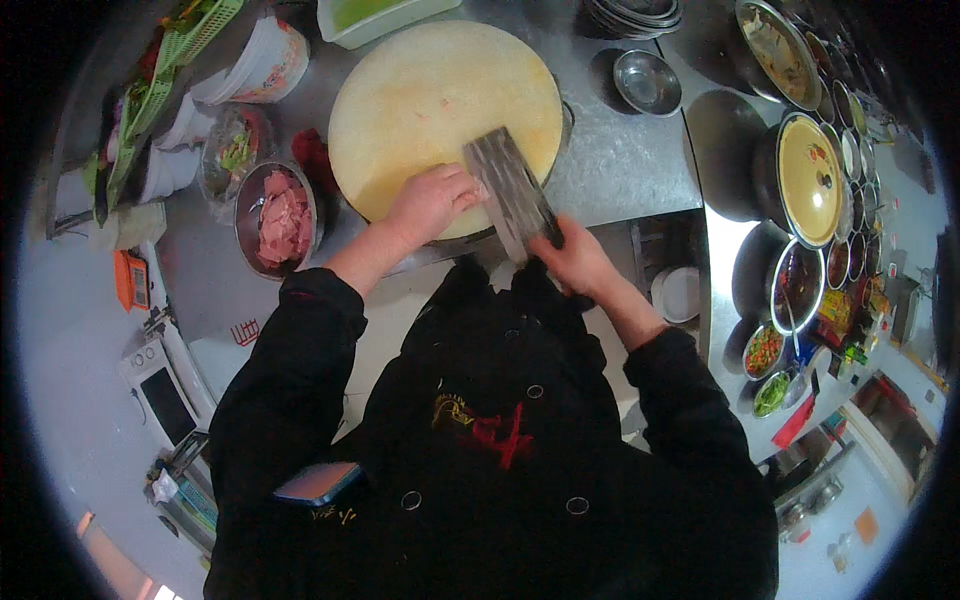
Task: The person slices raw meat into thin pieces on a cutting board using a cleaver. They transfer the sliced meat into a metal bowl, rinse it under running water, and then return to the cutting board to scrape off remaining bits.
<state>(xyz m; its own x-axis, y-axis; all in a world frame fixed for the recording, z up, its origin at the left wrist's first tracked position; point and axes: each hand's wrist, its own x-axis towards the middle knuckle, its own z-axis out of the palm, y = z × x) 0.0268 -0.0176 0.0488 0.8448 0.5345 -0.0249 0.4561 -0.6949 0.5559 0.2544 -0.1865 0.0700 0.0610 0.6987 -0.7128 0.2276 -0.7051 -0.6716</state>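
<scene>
My right hand (574, 259) is closed round the handle of a wide-bladed Chinese cleaver (510, 187), whose blade lies over the near right part of a round, yellowish chopping board (420, 82). Against the left side of the blade are the fingers of my left hand (435, 199); whether they pinch something small there cannot be told. A few tiny pink scraps (445, 103) lie on the board. To the left of the board, a metal bowl (241, 225) holds slices of raw meat (283, 217).
A dark red cloth (313, 154) lies between bowl and board. White tubs (274, 64) stand at the left, a pale green-white bin (390, 21) behind. At right are an empty metal bowl (646, 82), a yellow-lidded pot (810, 180) and bowls of chopped vegetables (763, 351).
</scene>
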